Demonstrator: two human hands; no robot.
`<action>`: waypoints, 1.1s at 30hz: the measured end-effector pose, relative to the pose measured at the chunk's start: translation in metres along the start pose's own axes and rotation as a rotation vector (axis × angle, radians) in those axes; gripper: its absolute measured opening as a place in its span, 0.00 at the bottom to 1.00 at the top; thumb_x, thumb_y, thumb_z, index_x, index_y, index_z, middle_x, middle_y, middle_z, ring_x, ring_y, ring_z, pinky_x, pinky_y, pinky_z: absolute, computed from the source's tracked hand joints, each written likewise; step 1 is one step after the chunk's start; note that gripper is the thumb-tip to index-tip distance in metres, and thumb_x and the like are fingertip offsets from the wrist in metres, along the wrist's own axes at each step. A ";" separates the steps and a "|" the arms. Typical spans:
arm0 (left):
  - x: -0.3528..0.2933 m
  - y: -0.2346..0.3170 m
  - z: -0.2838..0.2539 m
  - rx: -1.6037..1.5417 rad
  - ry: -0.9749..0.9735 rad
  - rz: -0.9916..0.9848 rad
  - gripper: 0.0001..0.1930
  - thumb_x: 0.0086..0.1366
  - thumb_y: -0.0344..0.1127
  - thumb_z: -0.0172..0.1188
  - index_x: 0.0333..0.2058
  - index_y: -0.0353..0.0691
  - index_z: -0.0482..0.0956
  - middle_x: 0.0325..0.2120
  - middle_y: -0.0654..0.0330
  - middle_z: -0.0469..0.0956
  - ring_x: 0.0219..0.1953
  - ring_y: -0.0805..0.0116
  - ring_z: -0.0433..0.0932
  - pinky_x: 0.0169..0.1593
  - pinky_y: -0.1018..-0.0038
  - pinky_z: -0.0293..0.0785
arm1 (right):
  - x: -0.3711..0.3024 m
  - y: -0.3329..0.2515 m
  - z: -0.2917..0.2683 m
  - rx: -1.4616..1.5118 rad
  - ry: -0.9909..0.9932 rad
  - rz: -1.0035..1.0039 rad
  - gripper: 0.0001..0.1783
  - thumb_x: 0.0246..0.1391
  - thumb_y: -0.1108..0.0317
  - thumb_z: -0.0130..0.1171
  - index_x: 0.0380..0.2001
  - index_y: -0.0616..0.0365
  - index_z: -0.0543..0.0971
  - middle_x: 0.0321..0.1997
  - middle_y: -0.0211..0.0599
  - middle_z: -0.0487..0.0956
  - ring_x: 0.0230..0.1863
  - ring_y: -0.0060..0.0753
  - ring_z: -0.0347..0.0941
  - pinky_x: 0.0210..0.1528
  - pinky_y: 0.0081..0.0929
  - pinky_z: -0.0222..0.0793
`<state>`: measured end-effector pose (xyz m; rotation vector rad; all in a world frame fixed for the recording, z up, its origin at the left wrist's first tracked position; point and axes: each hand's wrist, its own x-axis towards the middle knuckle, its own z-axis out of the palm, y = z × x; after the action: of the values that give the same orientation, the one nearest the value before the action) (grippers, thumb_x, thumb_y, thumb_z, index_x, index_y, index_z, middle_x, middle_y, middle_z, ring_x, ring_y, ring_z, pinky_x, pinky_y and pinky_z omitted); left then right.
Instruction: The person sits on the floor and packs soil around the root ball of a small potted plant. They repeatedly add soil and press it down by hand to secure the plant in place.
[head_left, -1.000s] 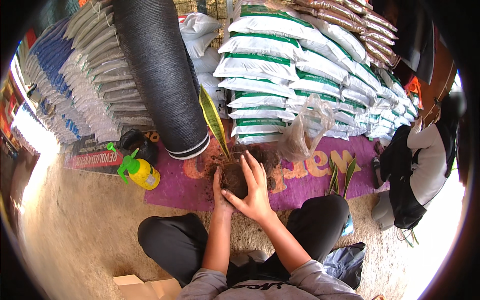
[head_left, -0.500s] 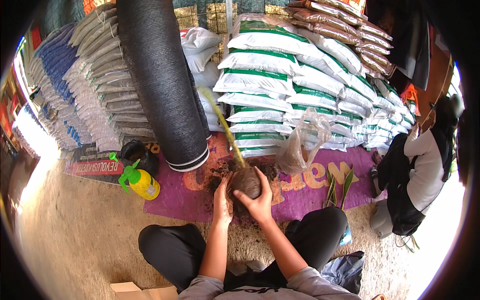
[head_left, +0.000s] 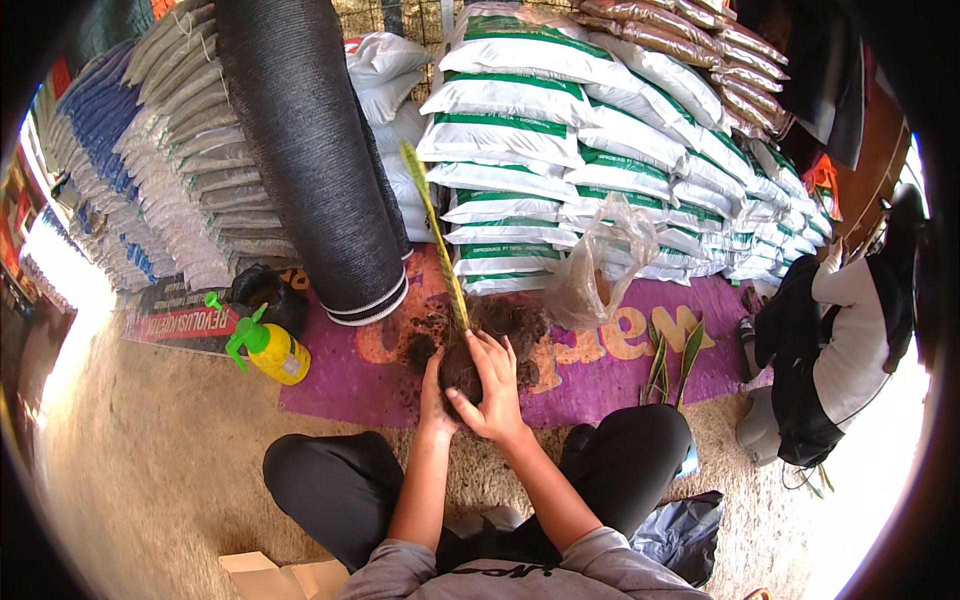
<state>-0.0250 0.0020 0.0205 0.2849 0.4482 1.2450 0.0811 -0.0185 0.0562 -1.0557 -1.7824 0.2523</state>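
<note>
Between my two hands is a dark root ball point(head_left: 460, 374) of soil, held above the purple sheet. A single long yellow-green leaf point(head_left: 445, 255) rises from it and leans to the far left. My left hand point(head_left: 435, 398) cups the ball's left side. Across its right side and top lies my right hand point(head_left: 488, 386), fingers stretched toward the leaf's base and thumb over the near face. Loose dark soil point(head_left: 510, 322) is heaped on the sheet just beyond, partly hidden by my hands.
A yellow spray bottle point(head_left: 277, 352) with a green head stands left. Beyond are a black mesh roll point(head_left: 310, 160), stacked white-and-green sacks point(head_left: 510, 100) and a clear plastic bag point(head_left: 600, 270). Upright leaves point(head_left: 690, 362) stand right, near a crouching person point(head_left: 840, 330). Cardboard point(head_left: 285, 577) lies near left.
My hands have turned the root ball, and my right fingers have shifted up to the leaf's base. The leaf now shows sharply instead of blurred. The whole view has shifted slightly.
</note>
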 end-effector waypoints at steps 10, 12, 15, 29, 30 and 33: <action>0.013 -0.004 -0.018 0.330 0.156 0.187 0.21 0.66 0.44 0.44 0.51 0.36 0.68 0.46 0.57 0.73 0.46 0.65 0.74 0.50 0.69 0.71 | 0.023 -0.011 -0.015 -0.245 -0.026 0.103 0.34 0.47 0.44 0.56 0.51 0.56 0.72 0.65 0.52 0.56 0.66 0.59 0.47 0.64 0.61 0.35; 0.011 -0.006 -0.011 0.326 0.127 0.190 0.21 0.65 0.42 0.48 0.50 0.34 0.68 0.44 0.57 0.73 0.45 0.67 0.74 0.47 0.72 0.71 | 0.020 0.001 -0.009 -0.167 -0.072 0.139 0.32 0.46 0.42 0.57 0.48 0.54 0.75 0.68 0.51 0.51 0.68 0.62 0.41 0.63 0.64 0.33; 0.009 -0.009 -0.020 0.250 0.131 0.128 0.23 0.66 0.44 0.46 0.53 0.34 0.67 0.46 0.56 0.73 0.46 0.66 0.74 0.48 0.71 0.71 | 0.019 0.003 -0.005 -0.183 -0.137 0.149 0.32 0.48 0.43 0.56 0.50 0.55 0.74 0.68 0.50 0.51 0.68 0.61 0.43 0.62 0.66 0.33; 0.002 -0.007 0.013 0.265 0.200 0.188 0.29 0.65 0.57 0.40 0.56 0.42 0.63 0.52 0.56 0.68 0.51 0.61 0.69 0.54 0.65 0.66 | 0.007 0.014 0.013 0.408 0.118 0.229 0.36 0.38 0.68 0.67 0.54 0.63 0.67 0.54 0.49 0.68 0.56 0.45 0.66 0.58 0.36 0.60; 0.002 -0.005 0.009 0.147 0.131 0.107 0.28 0.65 0.56 0.40 0.54 0.41 0.64 0.50 0.56 0.69 0.49 0.61 0.71 0.51 0.64 0.69 | 0.005 0.008 0.014 0.362 0.079 0.280 0.36 0.41 0.61 0.65 0.55 0.60 0.66 0.56 0.52 0.65 0.58 0.52 0.62 0.62 0.43 0.53; 0.001 -0.001 0.004 -0.008 0.033 0.077 0.25 0.65 0.54 0.42 0.50 0.40 0.67 0.44 0.57 0.72 0.45 0.63 0.73 0.49 0.67 0.71 | 0.010 -0.011 0.010 0.015 0.084 0.163 0.35 0.46 0.51 0.57 0.55 0.58 0.66 0.57 0.48 0.65 0.61 0.51 0.57 0.63 0.58 0.37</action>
<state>-0.0220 0.0026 0.0230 0.2777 0.4639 1.3279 0.0656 -0.0144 0.0647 -1.1855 -1.6194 0.3163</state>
